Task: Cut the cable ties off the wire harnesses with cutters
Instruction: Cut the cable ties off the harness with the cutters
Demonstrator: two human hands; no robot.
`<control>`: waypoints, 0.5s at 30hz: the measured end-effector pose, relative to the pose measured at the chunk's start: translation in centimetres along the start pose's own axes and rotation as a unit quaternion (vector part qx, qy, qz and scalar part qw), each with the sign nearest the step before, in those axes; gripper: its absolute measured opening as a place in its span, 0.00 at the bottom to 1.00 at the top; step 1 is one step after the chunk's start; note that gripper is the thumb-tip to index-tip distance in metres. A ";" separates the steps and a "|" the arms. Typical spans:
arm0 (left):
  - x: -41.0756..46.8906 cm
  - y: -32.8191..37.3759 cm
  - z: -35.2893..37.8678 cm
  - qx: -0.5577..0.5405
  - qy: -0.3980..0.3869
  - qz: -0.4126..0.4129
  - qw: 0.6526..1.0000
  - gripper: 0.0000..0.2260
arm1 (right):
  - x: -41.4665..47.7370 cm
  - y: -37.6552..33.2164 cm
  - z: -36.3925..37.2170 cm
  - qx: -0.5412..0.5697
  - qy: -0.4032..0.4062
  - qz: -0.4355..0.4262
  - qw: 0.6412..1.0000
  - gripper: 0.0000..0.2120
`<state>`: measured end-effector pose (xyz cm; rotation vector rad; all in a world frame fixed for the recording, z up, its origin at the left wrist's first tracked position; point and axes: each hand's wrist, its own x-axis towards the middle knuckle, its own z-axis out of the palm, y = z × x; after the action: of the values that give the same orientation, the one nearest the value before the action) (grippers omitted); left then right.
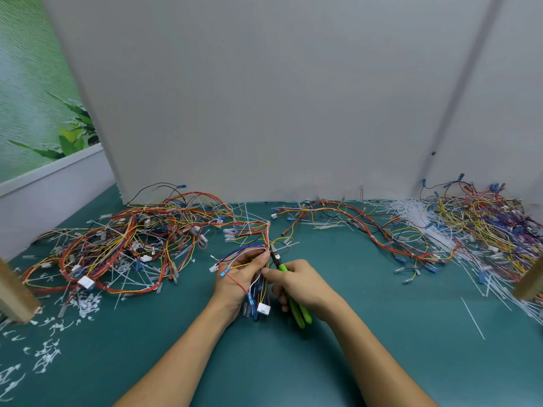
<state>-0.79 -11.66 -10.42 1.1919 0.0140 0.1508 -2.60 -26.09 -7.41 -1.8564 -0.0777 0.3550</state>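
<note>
Both hands meet low over the green mat (293, 371). The left hand (238, 282) has its fingers curled round a wire harness (262, 290), thumb pressed on the bundle near the top. Blue terminals and a white connector (263, 309) hang out below the palm. Right beside it, the right hand (304, 284) grips the cutters (300, 316), fingers wrapped round the green handles, and the dark nose points up at the wires just past the left thumb. Are the blades closed on anything there? Cannot tell, the tip is tiny and lost among yellow and red strands.

Out to the left of the left hand sprawls a big tangle of harnesses (126, 239). Nearer the person on that side, cut tie scraps (85, 304) litter the mat and run off the frame's edge. Beyond the right hand, one long harness (352, 221) snakes along the foot of the grey partition (264, 98). Further right lies a heap of white cable ties (411, 214), then a second tangle (487, 224), its far end cut off by the frame. A wooden post (14, 292) stands far left and another post (531, 284) far right, both only partly in view
</note>
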 end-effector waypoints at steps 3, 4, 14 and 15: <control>0.0 -0.1 -0.2 -0.006 -0.008 -0.001 1.000 0.04 | -0.3 -0.3 -0.2 0.036 -0.015 0.003 0.999 0.16; 0.1 -0.2 -0.3 -0.006 -0.010 -0.004 1.000 0.06 | -0.4 -0.4 -0.2 0.043 -0.020 0.005 0.999 0.16; 0.3 -0.2 -0.5 0.005 -0.012 -0.017 1.000 0.12 | 0.1 0.3 -0.1 0.017 -0.007 0.002 1.000 0.20; 0.3 -0.2 -0.4 -0.006 -0.011 -0.026 1.000 0.10 | 0.1 0.4 -0.1 0.006 -0.003 -0.001 1.000 0.21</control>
<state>-0.53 -11.29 -10.74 1.1794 0.0248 0.0910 -2.49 -26.26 -7.79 -1.8435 -0.0802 0.3586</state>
